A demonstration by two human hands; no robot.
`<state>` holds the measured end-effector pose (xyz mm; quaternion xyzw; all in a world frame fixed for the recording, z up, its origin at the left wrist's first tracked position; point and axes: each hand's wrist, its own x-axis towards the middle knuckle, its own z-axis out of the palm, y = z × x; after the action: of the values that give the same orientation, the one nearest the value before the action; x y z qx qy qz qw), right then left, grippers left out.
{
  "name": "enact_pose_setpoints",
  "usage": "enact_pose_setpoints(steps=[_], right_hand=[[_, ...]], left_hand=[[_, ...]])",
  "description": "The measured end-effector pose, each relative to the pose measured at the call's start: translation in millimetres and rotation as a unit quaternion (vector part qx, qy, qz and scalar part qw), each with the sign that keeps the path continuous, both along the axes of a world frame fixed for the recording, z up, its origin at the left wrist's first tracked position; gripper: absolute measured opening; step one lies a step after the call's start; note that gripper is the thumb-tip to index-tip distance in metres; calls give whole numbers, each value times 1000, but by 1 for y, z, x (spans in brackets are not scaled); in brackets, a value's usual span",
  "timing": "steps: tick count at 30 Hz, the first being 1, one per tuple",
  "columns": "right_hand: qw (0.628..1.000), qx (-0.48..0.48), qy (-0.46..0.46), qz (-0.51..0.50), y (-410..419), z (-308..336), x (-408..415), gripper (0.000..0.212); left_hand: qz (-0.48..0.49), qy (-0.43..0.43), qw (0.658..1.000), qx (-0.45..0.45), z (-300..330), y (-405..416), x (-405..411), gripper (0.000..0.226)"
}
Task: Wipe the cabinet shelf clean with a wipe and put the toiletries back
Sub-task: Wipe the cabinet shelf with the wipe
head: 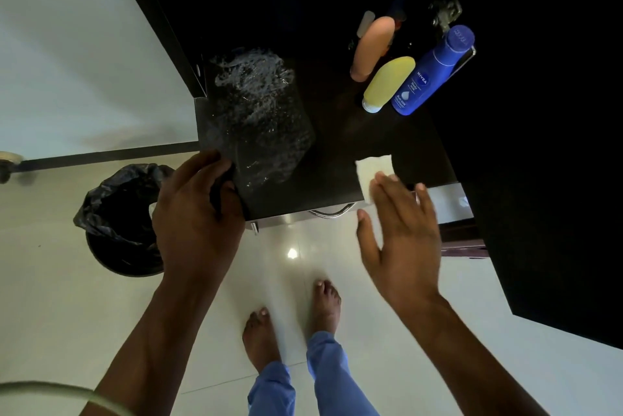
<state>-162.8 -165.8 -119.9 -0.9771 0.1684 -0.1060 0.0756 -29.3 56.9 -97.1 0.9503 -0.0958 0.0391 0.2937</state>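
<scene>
The dark cabinet shelf (337, 146) fills the upper middle, with whitish wet streaks (256, 105) across its left part. My left hand (195, 210) curls around the shelf's front left corner. A white wipe (372, 176) lies at the front right edge. My right hand (401, 237) is flat with fingers spread, its fingertips over the wipe's near side. Three toiletries stand at the back right: a peach bottle (372, 48), a yellow bottle (389, 83) and a blue Nivea bottle (431, 71).
A round bin lined with a black bag (124, 216) stands on the pale tiled floor left of the cabinet. A metal handle (328, 212) sits under the shelf's front edge. A dark cabinet side (539, 179) rises on the right. My bare feet (290, 321) are below.
</scene>
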Motion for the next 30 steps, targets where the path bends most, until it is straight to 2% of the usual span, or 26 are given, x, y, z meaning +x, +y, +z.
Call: enact_pose_setpoints(steps=[4, 9, 14, 21, 25, 30], right_hand=[[1000, 16, -13, -23, -3, -7, -3, 51], [999, 16, -27, 44, 41, -1, 8, 51], [995, 10, 12, 98, 82, 4, 30, 57], [996, -23, 26, 78, 50, 9, 135, 60], [996, -51, 20, 73, 26, 3, 206, 63], [994, -24, 2, 104, 29, 2, 256, 63]], left_hand=[[10, -4, 1000, -3, 0, -1, 0, 34], [16, -12, 1000, -4, -5, 1, 0, 35], [17, -4, 1000, 0, -6, 5, 5, 36], [13, 2, 1000, -22, -3, 1, 21, 41], [48, 36, 998, -34, -3, -1, 30, 49], [62, 34, 996, -53, -2, -5, 36, 45]])
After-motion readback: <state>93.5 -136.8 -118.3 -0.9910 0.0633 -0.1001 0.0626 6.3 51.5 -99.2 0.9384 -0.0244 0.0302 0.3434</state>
